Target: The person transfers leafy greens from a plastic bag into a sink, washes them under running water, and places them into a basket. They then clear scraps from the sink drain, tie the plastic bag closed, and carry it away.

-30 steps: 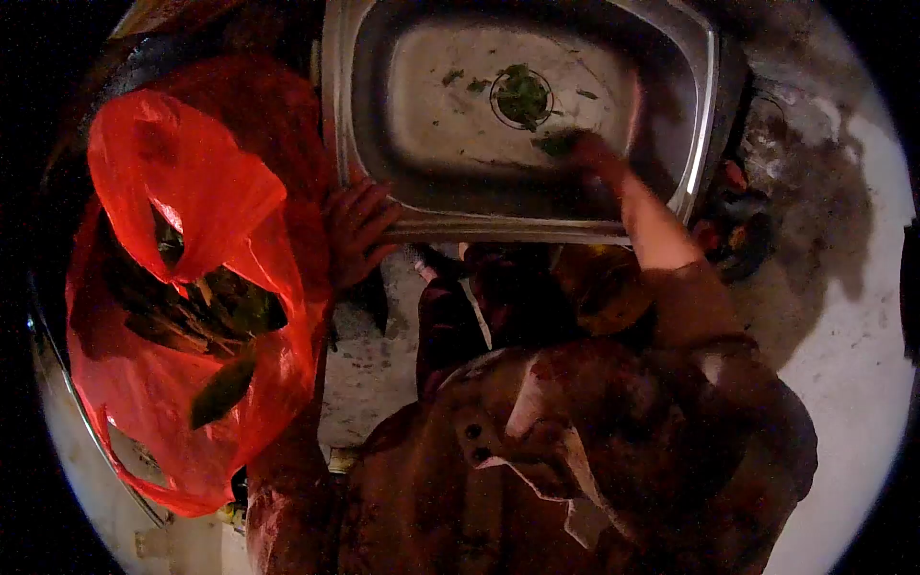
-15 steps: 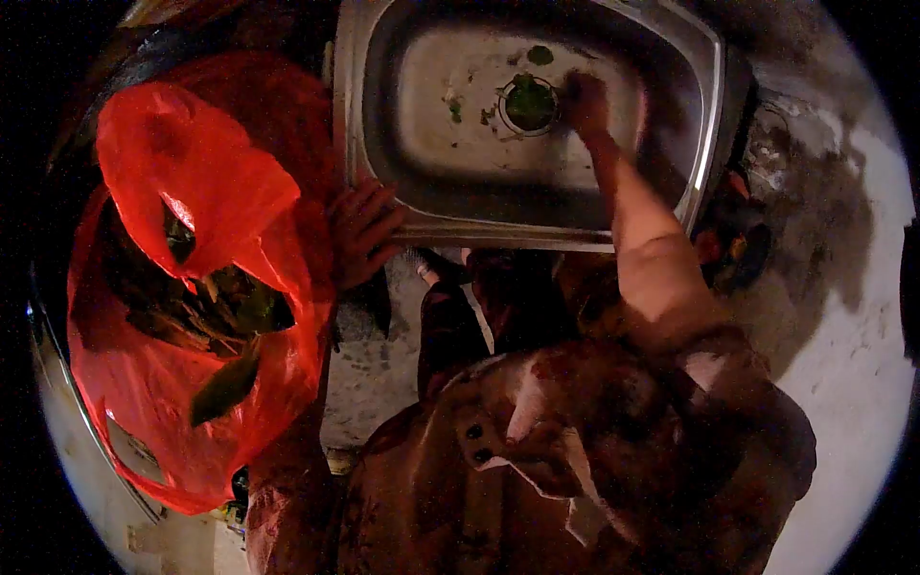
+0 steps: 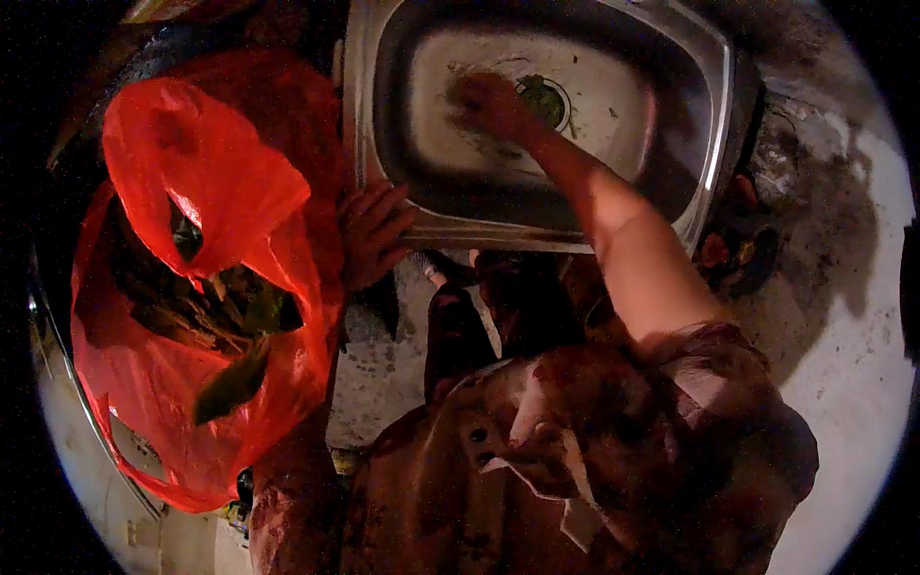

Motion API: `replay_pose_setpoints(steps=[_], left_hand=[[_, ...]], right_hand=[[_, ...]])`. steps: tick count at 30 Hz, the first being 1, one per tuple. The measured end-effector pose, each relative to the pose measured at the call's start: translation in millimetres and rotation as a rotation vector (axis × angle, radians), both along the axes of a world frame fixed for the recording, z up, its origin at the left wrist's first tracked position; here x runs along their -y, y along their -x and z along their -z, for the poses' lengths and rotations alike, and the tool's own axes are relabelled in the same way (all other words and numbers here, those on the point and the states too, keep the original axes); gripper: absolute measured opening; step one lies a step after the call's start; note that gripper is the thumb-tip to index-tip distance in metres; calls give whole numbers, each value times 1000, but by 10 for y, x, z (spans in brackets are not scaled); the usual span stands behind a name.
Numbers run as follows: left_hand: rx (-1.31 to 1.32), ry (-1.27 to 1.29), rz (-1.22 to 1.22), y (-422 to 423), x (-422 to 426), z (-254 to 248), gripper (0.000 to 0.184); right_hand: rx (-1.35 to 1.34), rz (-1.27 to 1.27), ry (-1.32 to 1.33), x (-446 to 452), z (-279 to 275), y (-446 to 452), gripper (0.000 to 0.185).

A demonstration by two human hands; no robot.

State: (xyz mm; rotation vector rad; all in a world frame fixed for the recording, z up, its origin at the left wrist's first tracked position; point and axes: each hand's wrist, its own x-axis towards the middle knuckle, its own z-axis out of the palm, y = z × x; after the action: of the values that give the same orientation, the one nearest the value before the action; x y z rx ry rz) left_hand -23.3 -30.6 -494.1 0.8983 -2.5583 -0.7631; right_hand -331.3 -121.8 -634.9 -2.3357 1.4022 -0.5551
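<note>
A metal sink (image 3: 719, 144) lies before me, with a round drain (image 3: 567, 101) in its floor. Green leaf scraps (image 3: 542, 99) fill the drain. Inside the basin, just left of the drain, my right hand (image 3: 487, 105) is low over the sink floor; motion blurs its fingers, so what they hold, if anything, cannot be made out. My left hand (image 3: 377, 230) rests at the sink's near left corner, fingers stretched out and holding nothing. Beside it stands a red plastic bag (image 3: 216, 144) with green leaves and brown stalks (image 3: 216, 316) showing through its opening.
A large dark green leaf (image 3: 233, 385) hangs out at the bag's front. Right of the sink, small reddish items (image 3: 715, 249) lie on the stained grey floor. My legs (image 3: 517, 307) are below the sink's near edge. A thin metal rim (image 3: 77, 383) curves past the bag's left.
My right hand has swept left across the basin, from the right of the drain to its left. Small scraps left of the drain are now hidden by the hand. My left hand stays put.
</note>
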Motion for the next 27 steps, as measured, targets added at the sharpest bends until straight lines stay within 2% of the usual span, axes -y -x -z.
replay_pose_setpoints(steps=[2,4,6,8,11,13,15,16,17,19,21,22,25,27], left_hand=[[-14,19,4,20,-1,6,54],[-44,5,0,59,47,-56,55],[-44,-15,-4,53,85,-80,55],[-19,-41,1,25,81,-83,55],[-56,-35,5,4,103,-54,55],[-62,-29,5,-4,104,-48,55],[-10,-34,14,6,109,-37,55],[41,-48,19,-1,98,-40,55],[91,-64,23,-3,95,-43,54],[39,-79,17,46,130,-114,56],[17,-78,12,84,167,-142,57],[18,-74,17,106,162,-124,58],[-7,-53,32,69,116,-48,58],[-13,-34,45,-4,85,-48,58]], right_hand=[[-259,-153,-168,-117,-97,40,36],[-399,-130,-283,-137,-247,209,35],[-409,78,-338,-148,-364,507,34],[-186,4,-4,-240,-502,857,32],[97,541,-249,-395,-478,1263,31],[-500,422,-468,-570,32,1748,31],[-852,165,-603,-667,341,1872,30],[-906,-26,-632,-653,268,1752,29],[-686,124,-725,-630,176,1657,28],[-183,413,-844,-485,-368,1244,26],[156,564,-574,-437,21,1255,26],[-245,568,-405,-302,-385,1017,21],[-299,338,-60,-71,-947,563,20],[-96,222,75,130,-1257,89,19]])
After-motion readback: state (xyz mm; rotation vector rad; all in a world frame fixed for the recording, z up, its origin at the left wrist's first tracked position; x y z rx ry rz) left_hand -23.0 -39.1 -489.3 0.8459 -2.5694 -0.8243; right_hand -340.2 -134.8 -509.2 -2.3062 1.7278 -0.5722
